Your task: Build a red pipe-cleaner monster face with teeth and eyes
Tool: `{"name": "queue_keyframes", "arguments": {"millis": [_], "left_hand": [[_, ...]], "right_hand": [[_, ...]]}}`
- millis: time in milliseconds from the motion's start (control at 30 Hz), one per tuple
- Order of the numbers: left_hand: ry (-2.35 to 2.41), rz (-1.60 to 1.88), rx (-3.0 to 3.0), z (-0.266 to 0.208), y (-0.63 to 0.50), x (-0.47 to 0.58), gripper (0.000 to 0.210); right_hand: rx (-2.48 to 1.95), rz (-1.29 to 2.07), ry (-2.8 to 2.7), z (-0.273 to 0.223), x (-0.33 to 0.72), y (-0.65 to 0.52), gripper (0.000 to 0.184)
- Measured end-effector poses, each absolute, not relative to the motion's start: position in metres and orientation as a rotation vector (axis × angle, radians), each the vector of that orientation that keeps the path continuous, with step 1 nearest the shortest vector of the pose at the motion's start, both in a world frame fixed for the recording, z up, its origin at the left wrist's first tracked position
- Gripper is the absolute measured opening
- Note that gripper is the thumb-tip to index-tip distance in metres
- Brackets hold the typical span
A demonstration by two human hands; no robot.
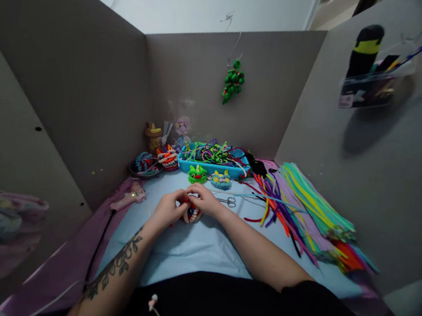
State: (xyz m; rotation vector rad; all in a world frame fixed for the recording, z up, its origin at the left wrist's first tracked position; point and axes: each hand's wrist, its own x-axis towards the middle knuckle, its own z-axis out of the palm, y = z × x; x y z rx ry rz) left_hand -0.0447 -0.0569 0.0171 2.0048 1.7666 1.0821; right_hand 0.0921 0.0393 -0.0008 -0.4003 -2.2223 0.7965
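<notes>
Three grey panels point(277, 84) enclose a blue cloth point(199, 256). Near its middle, left hand point(168, 206) and right hand point(204, 199) both grasp a red-and-white piece point(191, 215), seemingly round but partly hidden. Beyond sits a tray point(213, 169); fuzzy stems point(305, 203) lie heaped rightward.

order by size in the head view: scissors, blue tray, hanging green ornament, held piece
1. Blue tray
2. Hanging green ornament
3. Scissors
Unranked: Held piece, partly covered, so unsure.
</notes>
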Motion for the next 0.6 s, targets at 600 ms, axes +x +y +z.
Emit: {"name": "queue_keyframes", "arguments": {"millis": [600], "left_hand": [[1.87, 1.072, 1.717, 0.014, -0.042, -0.058, 0.014]], "right_hand": [[-0.518, 1.138, -2.088, -0.007, 0.089, 0.044, 0.007]]}}
